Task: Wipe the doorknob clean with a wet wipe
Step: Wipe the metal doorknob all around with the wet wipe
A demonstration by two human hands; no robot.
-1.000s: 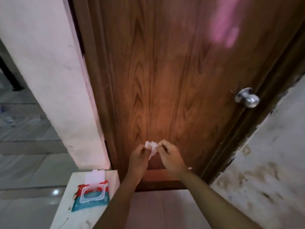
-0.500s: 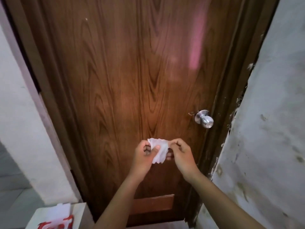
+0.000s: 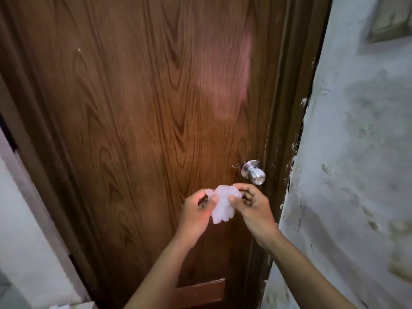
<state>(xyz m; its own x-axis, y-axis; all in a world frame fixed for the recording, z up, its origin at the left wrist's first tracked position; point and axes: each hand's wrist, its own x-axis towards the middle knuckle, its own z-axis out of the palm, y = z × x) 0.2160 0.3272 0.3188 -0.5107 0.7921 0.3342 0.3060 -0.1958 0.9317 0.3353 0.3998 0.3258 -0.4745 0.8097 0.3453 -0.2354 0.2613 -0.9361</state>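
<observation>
A round silver doorknob (image 3: 256,174) sticks out near the right edge of a brown wooden door (image 3: 145,108). A white wet wipe (image 3: 223,205), partly unfolded and crumpled, hangs between both hands just below and left of the knob. My left hand (image 3: 196,210) pinches its left edge. My right hand (image 3: 252,208) pinches its right edge, a short way under the knob. Neither the wipe nor a hand touches the knob.
A stained whitish wall (image 3: 356,175) stands close on the right of the dark door frame (image 3: 287,108). A pale wall (image 3: 26,219) borders the door on the left. A white corner of something (image 3: 73,306) shows at the bottom edge.
The view has turned up and right, so the knob now sits near the middle. Both hands have moved closer to the knob and spread the wipe wider. The wipe packet has left the frame.
</observation>
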